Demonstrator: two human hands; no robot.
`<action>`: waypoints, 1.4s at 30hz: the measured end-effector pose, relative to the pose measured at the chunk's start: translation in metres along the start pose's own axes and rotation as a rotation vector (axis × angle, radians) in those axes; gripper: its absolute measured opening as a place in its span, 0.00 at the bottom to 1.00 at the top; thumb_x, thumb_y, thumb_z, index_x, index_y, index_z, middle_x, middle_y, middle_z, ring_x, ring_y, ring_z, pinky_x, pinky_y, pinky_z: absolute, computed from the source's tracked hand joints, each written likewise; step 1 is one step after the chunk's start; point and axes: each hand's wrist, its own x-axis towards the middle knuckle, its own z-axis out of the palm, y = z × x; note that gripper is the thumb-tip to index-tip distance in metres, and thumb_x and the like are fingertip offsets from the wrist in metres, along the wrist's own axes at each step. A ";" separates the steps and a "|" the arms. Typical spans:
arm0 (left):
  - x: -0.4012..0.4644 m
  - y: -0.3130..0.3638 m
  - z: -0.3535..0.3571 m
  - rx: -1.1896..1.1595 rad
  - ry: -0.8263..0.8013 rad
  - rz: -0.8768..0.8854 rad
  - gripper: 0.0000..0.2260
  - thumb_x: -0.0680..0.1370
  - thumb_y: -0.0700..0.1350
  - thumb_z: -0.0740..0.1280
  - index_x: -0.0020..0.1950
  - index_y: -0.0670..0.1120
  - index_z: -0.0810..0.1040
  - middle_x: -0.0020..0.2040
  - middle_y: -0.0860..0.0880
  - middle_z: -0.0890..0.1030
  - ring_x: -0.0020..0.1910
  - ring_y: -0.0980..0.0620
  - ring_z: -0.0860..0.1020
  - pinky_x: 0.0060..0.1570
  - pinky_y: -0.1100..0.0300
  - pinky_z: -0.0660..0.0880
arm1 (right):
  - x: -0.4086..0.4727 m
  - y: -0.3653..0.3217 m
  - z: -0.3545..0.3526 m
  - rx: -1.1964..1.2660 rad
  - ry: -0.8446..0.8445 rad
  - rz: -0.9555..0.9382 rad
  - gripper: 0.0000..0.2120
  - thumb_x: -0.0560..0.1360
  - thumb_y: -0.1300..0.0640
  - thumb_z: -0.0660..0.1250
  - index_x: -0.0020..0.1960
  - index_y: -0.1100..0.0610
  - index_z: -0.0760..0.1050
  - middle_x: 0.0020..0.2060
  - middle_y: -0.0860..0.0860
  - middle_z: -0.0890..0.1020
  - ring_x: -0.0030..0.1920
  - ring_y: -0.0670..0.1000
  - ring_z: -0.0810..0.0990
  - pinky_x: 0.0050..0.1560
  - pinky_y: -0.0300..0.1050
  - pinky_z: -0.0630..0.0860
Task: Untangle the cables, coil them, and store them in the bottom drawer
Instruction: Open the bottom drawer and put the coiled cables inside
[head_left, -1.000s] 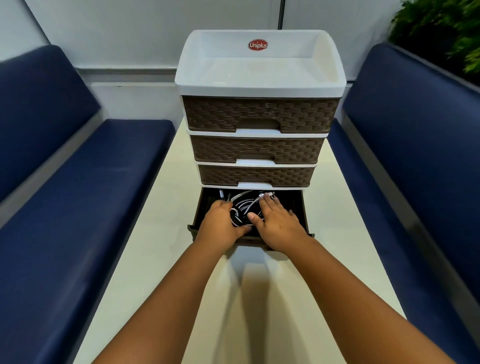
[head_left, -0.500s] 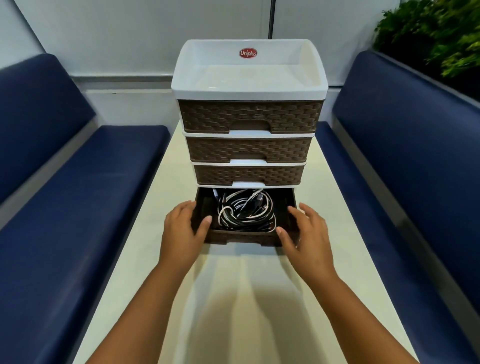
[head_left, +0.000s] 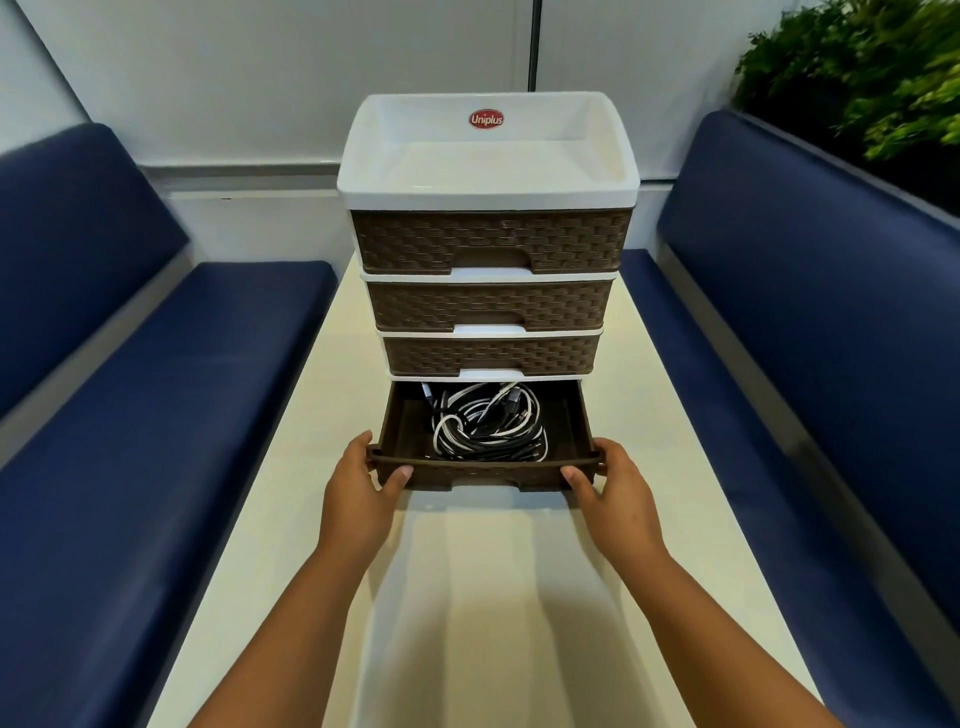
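Both hands, left (head_left: 363, 486) and right (head_left: 615, 493), grip the near corners of the open bottom drawer (head_left: 405, 441), which likely slides lightly, with soft coiled cables (head_left: 488, 423) lying inside it.

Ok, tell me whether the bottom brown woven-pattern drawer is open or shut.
Open. The bottom brown woven-pattern drawer is pulled out, showing the coiled black and white cables inside. The left hand and right hand grip its front corners.

A pale table (head_left: 483, 597) runs down the middle of the frame, flanked by a dark blue bench (head_left: 156, 415) on the left and another (head_left: 810, 338) on the right. Green foliage (head_left: 878, 67) fills the upper right corner.
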 end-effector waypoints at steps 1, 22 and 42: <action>0.001 0.001 0.000 0.001 0.002 -0.002 0.30 0.76 0.46 0.72 0.75 0.47 0.64 0.68 0.45 0.74 0.66 0.43 0.74 0.62 0.52 0.71 | 0.002 -0.001 0.000 -0.001 -0.003 0.007 0.20 0.78 0.51 0.67 0.68 0.52 0.69 0.57 0.47 0.79 0.50 0.43 0.72 0.50 0.39 0.71; 0.072 0.030 0.023 -0.046 0.022 -0.027 0.31 0.75 0.47 0.73 0.75 0.46 0.64 0.71 0.47 0.72 0.67 0.46 0.73 0.62 0.53 0.71 | 0.085 -0.023 0.004 0.070 -0.010 0.038 0.24 0.78 0.54 0.68 0.72 0.52 0.65 0.65 0.50 0.77 0.64 0.54 0.76 0.59 0.45 0.72; 0.102 0.032 0.032 -0.210 0.094 -0.015 0.24 0.71 0.46 0.76 0.65 0.48 0.73 0.60 0.50 0.80 0.55 0.53 0.76 0.53 0.59 0.73 | 0.121 -0.011 0.022 0.183 0.065 0.083 0.24 0.75 0.51 0.70 0.68 0.46 0.67 0.64 0.47 0.77 0.62 0.52 0.77 0.56 0.46 0.75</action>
